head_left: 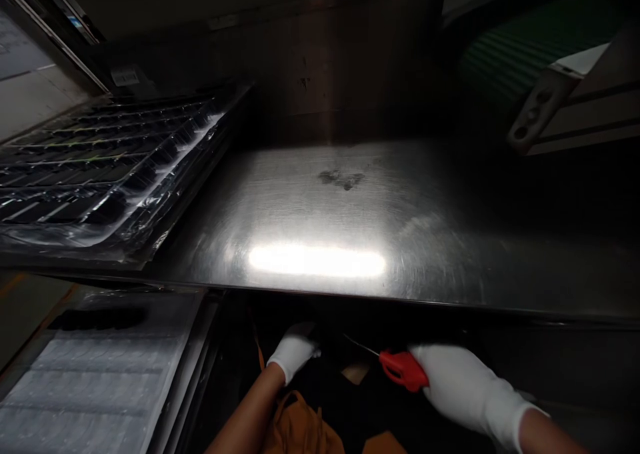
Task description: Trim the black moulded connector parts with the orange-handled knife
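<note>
My right hand (457,381), in a white glove, grips a red air blow gun (404,370) below the table's front edge. Its thin metal nozzle points up and to the left. My left hand (294,353), also white-gloved, hangs lower left of the nozzle tip, apart from it. Shadow and blur hide its fingers, so what they hold, if anything, does not show. Ahead of both hands lies the metal tabletop (310,211), scratched and marked by a dark smudge.
A stack of black compartment trays (100,167) with clear plastic edges stands on the table's left. Below it, nearer me, is a stack of pale translucent trays (95,381). A white machine part (565,101) juts in at upper right, beside a green ribbed surface (520,47).
</note>
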`<action>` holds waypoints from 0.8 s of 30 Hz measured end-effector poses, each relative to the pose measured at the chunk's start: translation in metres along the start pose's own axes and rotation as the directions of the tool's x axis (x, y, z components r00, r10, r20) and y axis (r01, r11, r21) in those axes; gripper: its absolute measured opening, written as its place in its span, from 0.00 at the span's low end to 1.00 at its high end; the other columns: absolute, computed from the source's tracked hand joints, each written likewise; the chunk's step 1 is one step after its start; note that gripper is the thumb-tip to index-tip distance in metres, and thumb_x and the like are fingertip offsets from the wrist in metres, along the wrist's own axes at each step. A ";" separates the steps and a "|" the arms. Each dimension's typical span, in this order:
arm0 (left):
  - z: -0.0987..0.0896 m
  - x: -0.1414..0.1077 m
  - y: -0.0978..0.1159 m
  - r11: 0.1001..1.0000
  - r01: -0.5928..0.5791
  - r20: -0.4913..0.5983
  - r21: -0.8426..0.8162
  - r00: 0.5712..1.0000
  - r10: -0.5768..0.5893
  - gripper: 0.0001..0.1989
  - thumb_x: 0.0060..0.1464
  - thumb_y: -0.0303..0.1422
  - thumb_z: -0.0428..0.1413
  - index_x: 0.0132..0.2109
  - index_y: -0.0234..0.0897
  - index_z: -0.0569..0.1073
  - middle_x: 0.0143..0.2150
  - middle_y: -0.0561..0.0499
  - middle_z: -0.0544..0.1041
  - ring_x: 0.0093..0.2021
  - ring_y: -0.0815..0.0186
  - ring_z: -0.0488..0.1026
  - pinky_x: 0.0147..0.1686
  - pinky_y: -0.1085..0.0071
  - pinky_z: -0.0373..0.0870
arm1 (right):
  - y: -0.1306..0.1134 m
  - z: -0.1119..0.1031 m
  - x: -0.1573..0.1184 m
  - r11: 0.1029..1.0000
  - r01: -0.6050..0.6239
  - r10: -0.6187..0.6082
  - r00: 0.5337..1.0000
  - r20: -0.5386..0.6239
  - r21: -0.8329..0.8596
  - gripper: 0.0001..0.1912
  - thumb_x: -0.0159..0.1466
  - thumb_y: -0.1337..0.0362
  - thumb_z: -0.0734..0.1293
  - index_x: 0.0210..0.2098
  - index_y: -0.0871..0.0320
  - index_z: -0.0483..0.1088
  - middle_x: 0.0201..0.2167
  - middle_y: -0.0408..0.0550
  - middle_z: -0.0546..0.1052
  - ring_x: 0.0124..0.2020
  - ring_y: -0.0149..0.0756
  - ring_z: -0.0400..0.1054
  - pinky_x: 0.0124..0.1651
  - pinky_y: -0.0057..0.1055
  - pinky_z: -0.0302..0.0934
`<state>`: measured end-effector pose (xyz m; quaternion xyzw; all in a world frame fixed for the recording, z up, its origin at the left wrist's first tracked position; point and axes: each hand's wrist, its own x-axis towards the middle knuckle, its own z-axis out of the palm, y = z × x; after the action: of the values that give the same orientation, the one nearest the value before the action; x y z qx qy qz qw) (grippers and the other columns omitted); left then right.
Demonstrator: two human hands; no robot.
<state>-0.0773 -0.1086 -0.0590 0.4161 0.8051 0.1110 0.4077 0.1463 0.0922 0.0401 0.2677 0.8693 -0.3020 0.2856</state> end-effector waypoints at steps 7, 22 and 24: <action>-0.002 -0.010 0.019 0.848 0.085 0.087 -0.523 0.995 -0.047 0.07 0.48 0.29 0.52 0.33 0.33 0.75 0.30 0.48 0.78 0.30 0.63 0.75 0.31 0.71 0.68 | -0.012 -0.003 0.000 0.997 -0.038 0.034 0.997 -0.068 -0.061 0.11 0.54 0.72 0.65 0.36 0.56 0.75 0.35 0.53 0.79 0.34 0.43 0.73 0.39 0.33 0.59; -0.004 -0.032 0.034 0.056 0.007 0.011 -0.998 0.996 0.084 0.27 0.39 0.26 0.70 0.48 0.33 0.73 0.44 0.44 0.76 0.47 0.59 0.74 0.52 0.59 0.71 | -0.005 0.011 0.006 0.995 0.032 -0.040 0.995 -0.088 -0.094 0.19 0.54 0.78 0.59 0.39 0.56 0.74 0.35 0.52 0.78 0.34 0.44 0.73 0.38 0.35 0.60; -0.006 -0.036 0.032 -0.078 0.065 0.059 -0.995 0.996 0.071 0.29 0.42 0.27 0.69 0.53 0.35 0.71 0.49 0.43 0.75 0.51 0.57 0.73 0.55 0.55 0.70 | 0.001 0.013 0.006 0.996 0.029 -0.037 0.996 -0.086 -0.087 0.18 0.54 0.78 0.58 0.38 0.56 0.73 0.34 0.52 0.78 0.33 0.44 0.72 0.36 0.35 0.59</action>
<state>-0.0514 -0.1147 -0.0182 -0.0104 0.4442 0.6478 0.6188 0.1470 0.0854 0.0271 0.2538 0.8974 -0.2572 0.2533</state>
